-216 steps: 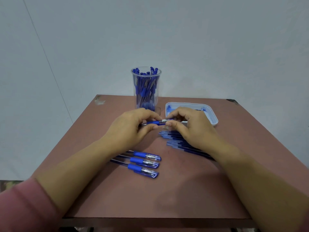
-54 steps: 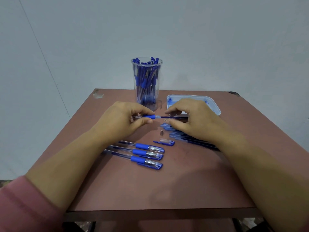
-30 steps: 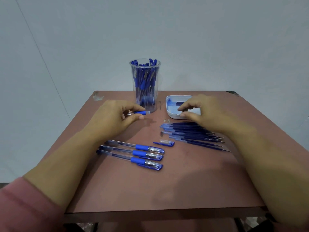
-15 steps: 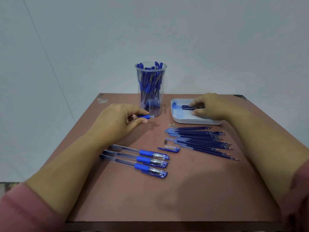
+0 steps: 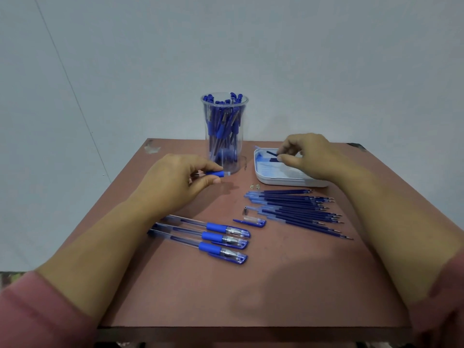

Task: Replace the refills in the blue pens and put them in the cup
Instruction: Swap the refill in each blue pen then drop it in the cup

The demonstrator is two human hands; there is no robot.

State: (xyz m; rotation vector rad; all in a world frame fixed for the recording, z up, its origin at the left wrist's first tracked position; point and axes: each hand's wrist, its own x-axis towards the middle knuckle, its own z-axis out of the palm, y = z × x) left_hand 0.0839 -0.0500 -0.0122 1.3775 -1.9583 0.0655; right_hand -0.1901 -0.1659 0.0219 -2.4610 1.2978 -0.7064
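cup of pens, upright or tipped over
Upright: the clear cup stands on its base on the table, blue pens reaching its rim.

The left hand [image 5: 175, 183], its bare forearm reaching in from the near left, curls fingers and thumb round a clear plastic pen barrel with a blue rubber grip [image 5: 215, 174]. The right hand [image 5: 310, 156], farther right, pinches a thin dark-blue refill [image 5: 272, 153] between thumb and fingertips.
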